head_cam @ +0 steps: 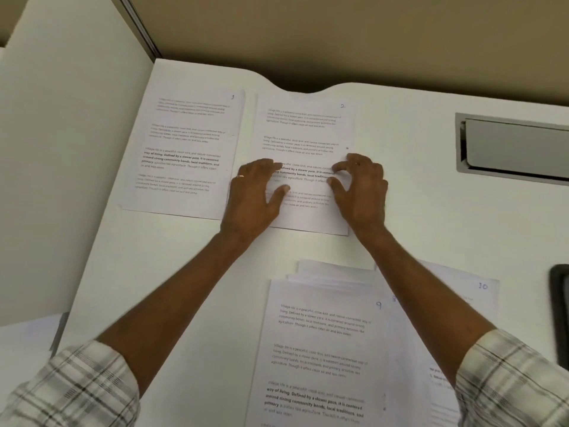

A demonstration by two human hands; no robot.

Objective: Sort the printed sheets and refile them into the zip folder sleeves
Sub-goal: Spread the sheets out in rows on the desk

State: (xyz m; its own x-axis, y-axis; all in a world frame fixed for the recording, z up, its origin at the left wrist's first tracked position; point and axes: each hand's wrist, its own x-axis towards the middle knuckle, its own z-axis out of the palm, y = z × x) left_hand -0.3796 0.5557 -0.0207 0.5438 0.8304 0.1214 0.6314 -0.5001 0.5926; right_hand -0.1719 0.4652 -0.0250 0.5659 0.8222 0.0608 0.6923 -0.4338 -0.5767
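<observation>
Here, sheet (303,134) marked 2: white, four paragraphs.

A white printed sheet with a handwritten 1 (184,149) in its top right corner lies flat at the far left of the desk, carrying four blocks of small black text, the third partly bold. Just beside it on the right, edges nearly touching, lies a matching sheet marked 2 (304,131). Nearer, a loose pile has the sheet marked 9 (320,349) on top, with the sheet marked 10 (462,288) jutting out from beneath at the right.
</observation>
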